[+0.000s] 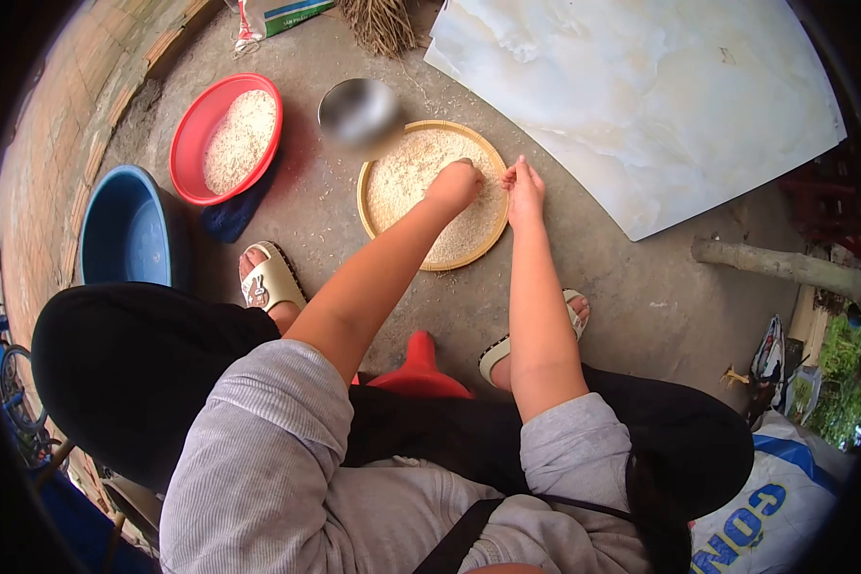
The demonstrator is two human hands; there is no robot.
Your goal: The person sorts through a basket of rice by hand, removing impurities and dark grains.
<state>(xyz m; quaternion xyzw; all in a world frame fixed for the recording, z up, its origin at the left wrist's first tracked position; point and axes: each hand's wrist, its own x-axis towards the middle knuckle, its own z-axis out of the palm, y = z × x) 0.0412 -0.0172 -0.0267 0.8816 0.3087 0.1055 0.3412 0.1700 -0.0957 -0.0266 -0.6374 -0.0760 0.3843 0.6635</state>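
A round woven tray [362, 196] with a yellowish rim lies on the ground in front of me, spread with pale grain [402, 182] that looks like rice. Over the grain, right of the tray's middle, my left hand [456, 186] is closed with its fingers curled down; what they hold, if anything, is hidden. Just beside it, at the tray's right rim, my right hand [525, 194] is raised with fingers bent and pressed together. Anything between those fingertips is too small to make out.
A metal bowl [359, 113], partly blurred, stands behind the tray. Further left are a red basin [179, 158] holding pale grain and a blue tub [124, 230]. A marbled sheet [641, 105] lies at the right, near a wooden pole [775, 266]. Below me is a red stool [421, 368].
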